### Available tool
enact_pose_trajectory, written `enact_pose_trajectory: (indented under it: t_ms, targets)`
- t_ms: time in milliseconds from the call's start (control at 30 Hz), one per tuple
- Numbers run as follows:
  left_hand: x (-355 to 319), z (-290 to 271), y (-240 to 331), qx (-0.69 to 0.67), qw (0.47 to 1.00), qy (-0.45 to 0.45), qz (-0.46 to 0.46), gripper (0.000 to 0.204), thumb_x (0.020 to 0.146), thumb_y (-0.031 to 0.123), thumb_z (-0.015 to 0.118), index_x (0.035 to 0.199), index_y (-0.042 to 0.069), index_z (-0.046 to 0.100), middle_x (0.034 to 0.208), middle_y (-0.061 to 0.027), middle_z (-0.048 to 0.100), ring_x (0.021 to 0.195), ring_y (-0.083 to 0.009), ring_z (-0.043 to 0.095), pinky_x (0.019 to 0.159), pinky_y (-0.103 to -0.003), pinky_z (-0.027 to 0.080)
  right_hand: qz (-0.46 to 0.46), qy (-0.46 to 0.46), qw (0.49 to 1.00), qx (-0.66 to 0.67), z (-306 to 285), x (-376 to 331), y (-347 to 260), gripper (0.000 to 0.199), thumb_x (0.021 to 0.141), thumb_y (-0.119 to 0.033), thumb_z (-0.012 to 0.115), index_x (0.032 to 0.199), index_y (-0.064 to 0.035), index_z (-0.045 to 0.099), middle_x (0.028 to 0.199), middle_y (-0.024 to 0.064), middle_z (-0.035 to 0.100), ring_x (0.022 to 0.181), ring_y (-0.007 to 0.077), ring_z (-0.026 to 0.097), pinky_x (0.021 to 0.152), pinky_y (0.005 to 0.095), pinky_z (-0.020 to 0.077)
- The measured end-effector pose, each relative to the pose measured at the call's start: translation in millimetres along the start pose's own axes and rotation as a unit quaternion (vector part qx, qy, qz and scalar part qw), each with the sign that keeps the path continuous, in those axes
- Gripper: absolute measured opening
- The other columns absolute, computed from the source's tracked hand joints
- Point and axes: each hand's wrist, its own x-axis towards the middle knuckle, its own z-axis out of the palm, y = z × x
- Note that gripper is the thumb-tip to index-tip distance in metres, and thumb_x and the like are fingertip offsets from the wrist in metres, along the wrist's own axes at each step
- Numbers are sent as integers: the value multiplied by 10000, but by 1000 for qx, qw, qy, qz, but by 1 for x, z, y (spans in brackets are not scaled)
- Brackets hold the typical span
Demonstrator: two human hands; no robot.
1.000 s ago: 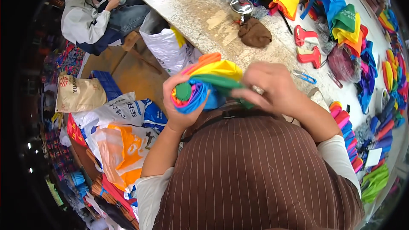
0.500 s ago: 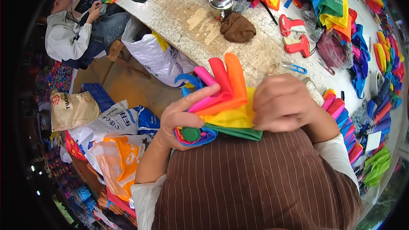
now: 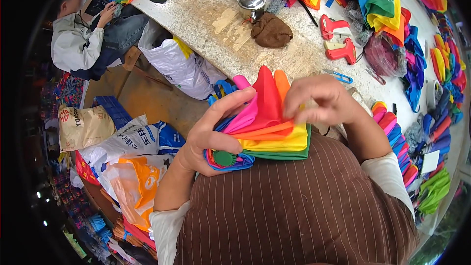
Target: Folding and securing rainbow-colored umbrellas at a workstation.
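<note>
My left hand is wrapped round a folding umbrella with loose rainbow panels, held just above my lap. Its round green end sticks out below my left thumb, ringed by rolled blue cloth. Pink, red and orange panels stand up between my hands. Yellow and green ones lie flat underneath, reaching right. My right hand, slightly blurred, has its bent fingers and thumb at the edge of the red and orange panels. The fingertips seem closed on that cloth.
On the worktable ahead are a metal pot, a brown cloth bundle, red tagging guns and blue thread snips. Umbrellas pile up at right. Bags stand at left; a person sits beyond.
My right hand has moved up from the yellow panel to the red and orange ones. The red panel is spread wider, and the orange one is partly folded down over the yellow.
</note>
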Motion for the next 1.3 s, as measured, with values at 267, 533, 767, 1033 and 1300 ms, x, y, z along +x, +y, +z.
enact_pose_trajectory:
  t_ms: [267, 533, 767, 1033, 1300]
  targets:
    - [8, 1, 3, 32, 999, 23, -6, 361, 665, 7, 751, 956, 111, 564, 1380, -335, 320, 1273, -452, 386, 1024, -467, 343, -86, -19, 980, -180, 13, 15, 10, 259, 724, -90, 743, 976, -84, 681, 777, 33, 593, 661, 198, 587, 584, 296, 467]
    - [50, -20, 42, -74, 994, 79, -1, 435, 673, -60, 745, 978, 54, 457, 1046, -238, 619, 1049, -305, 607, 887, -389, 478, -72, 199, 977, -28, -48, 61, -43, 135, 773, -82, 578, 856, -38, 675, 792, 55, 613, 709, 168, 556, 649, 326, 447]
    - [137, -51, 66, -28, 978, 205, 22, 380, 702, 17, 701, 1014, 33, 483, 967, -116, 603, 869, -163, 625, 765, -308, 513, 62, -127, 980, 137, -13, 111, -14, 615, 790, -314, 680, 1298, -49, 456, 1234, 83, 532, 1150, 158, 497, 984, 314, 390]
    - [142, -12, 55, -175, 981, 70, 40, 740, 698, 47, 645, 1346, 43, 288, 1018, -112, 612, 921, -162, 606, 843, -281, 475, 138, -173, 827, 517, -1, 83, 23, 535, 798, -237, 707, 1228, -6, 489, 1078, 93, 629, 959, 173, 633, 827, 331, 530]
    - [149, 12, 60, -175, 978, 33, 108, 755, 739, 82, 647, 1377, 84, 242, 884, -194, 581, 777, -329, 642, 750, -444, 536, 0, -31, 922, 387, 7, 60, -22, 729, 683, -214, 801, 1281, -3, 442, 1079, 76, 600, 1002, 163, 583, 834, 294, 483]
